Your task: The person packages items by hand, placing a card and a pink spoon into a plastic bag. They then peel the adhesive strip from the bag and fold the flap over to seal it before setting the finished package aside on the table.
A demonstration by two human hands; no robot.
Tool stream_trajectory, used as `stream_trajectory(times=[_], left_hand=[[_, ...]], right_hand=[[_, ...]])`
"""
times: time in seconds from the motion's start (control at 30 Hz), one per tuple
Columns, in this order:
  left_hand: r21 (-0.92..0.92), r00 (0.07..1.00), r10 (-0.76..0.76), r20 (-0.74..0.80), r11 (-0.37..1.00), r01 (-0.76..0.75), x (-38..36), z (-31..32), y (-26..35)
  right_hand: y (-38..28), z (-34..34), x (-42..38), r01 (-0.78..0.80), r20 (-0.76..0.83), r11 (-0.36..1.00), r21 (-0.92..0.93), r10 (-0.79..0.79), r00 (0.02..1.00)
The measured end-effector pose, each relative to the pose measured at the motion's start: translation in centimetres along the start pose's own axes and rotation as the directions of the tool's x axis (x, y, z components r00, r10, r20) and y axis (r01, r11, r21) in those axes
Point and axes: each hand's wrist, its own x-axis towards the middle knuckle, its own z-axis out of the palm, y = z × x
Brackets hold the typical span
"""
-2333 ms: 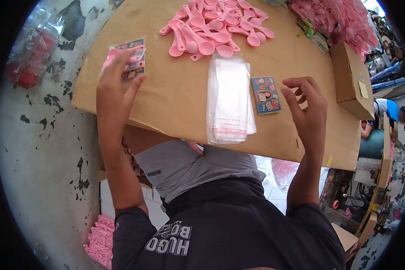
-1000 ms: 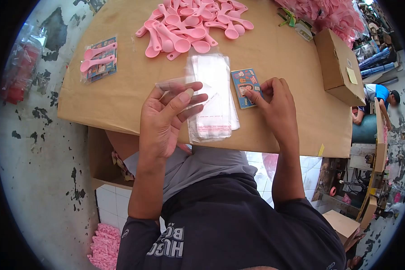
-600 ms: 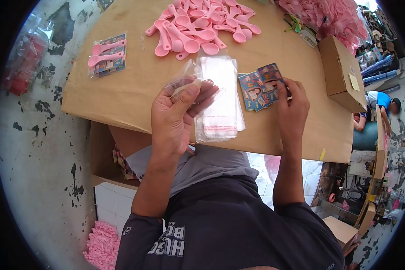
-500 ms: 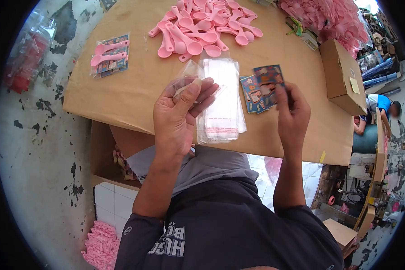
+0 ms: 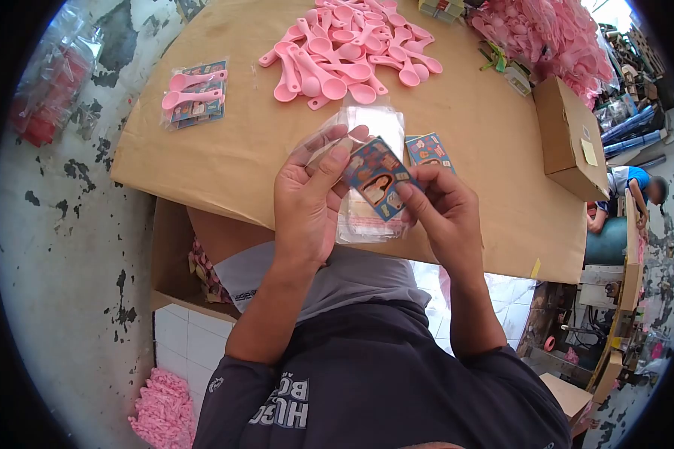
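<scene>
My left hand (image 5: pixel 311 194) pinches a clear plastic bag (image 5: pixel 323 144) above the table. In my right hand (image 5: pixel 447 215) is a blue printed card (image 5: pixel 380 179), tilted, its upper left corner at the fingers of my left hand. Under both hands lies a stack of clear bags (image 5: pixel 373 120). Just right of that stack, more blue cards (image 5: pixel 430 150) rest on the table, partly hidden by my right hand.
Pink spoons (image 5: pixel 344 49) are heaped at the far side of the brown table (image 5: pixel 254 168). Two bagged spoons with cards (image 5: pixel 196 96) lie at the left. A cardboard box (image 5: pixel 565 142) and bagged pink spoons (image 5: pixel 539 37) stand right. Another person (image 5: pixel 630 183) is at far right.
My right hand has moved left with the card, from above the card pile to the bag in my left hand. The view has shifted slightly.
</scene>
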Motion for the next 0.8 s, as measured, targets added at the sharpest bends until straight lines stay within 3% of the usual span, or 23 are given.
stream_trajectory(times=[0.23, 0.5, 0.73, 0.8], left_hand=[[0.027, 1.0, 0.028, 0.0, 0.999, -0.028, 0.1, 0.3, -0.5], [0.028, 1.0, 0.008, 0.029, 1.0, -0.009, -0.1, 0.5, -1.0], [0.043, 0.999, 0.018, 0.046, 0.999, -0.02, -0.1, 0.8, -1.6], [0.047, 0.999, 0.027, 0.043, 0.998, -0.029, -0.2, 0.8, -1.6]], right_hand=[[-0.6, -1.5, 0.1, -0.038, 0.095, 0.992, -0.12, 0.049, 0.994], [-0.6, -2.0, 0.7, -0.037, 0.001, 0.999, -0.025, 0.037, 0.999], [-0.5, -2.2, 0.9, -0.048, 0.054, 0.998, -0.032, 0.05, 0.997], [-0.2, -2.2, 1.1, -0.01, -0.014, 0.998, 0.064, 0.01, 1.0]])
